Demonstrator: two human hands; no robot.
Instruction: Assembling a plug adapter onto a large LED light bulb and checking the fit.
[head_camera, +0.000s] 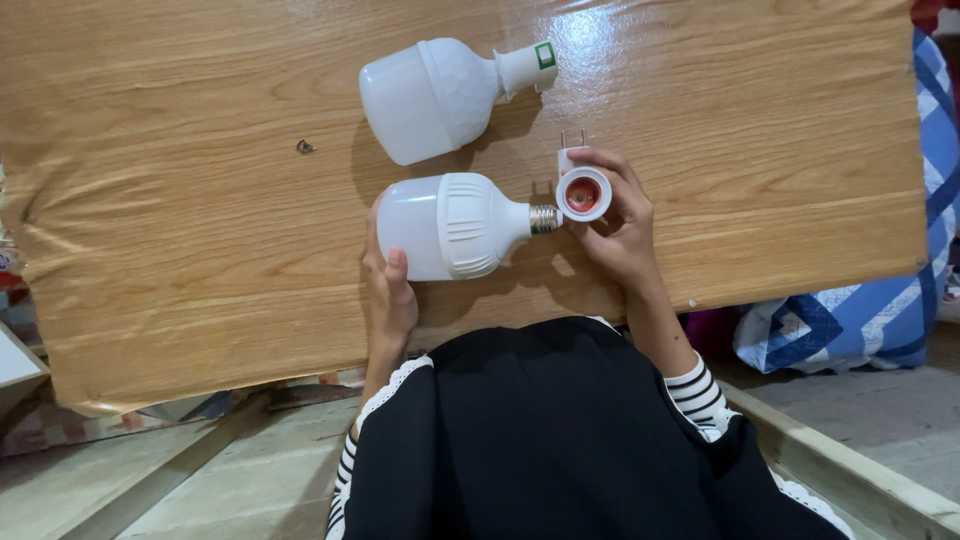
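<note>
A wooden table fills most of the frame, its near edge running across the lower middle, above the person's black garment. At upper centre a white bulb with a socket already on its base lies on its side, apart from both hands. Just below it, at centre, a second white bulb also lies on its side, dome to the left and metal screw base to the right, flat on the wood so it cannot roll far. The left hand wraps the dome end from below, thumb on top, closed around the bulb and seemingly steadying it. To the right of centre, the right hand pinches a small white plug-in socket, fingers closed around its rim, the reddish opening tilted up toward the camera and its prongs pointing to the top of the frame. The socket sits just beside the screw base, nearly touching, but not yet lined up with it.
</note>
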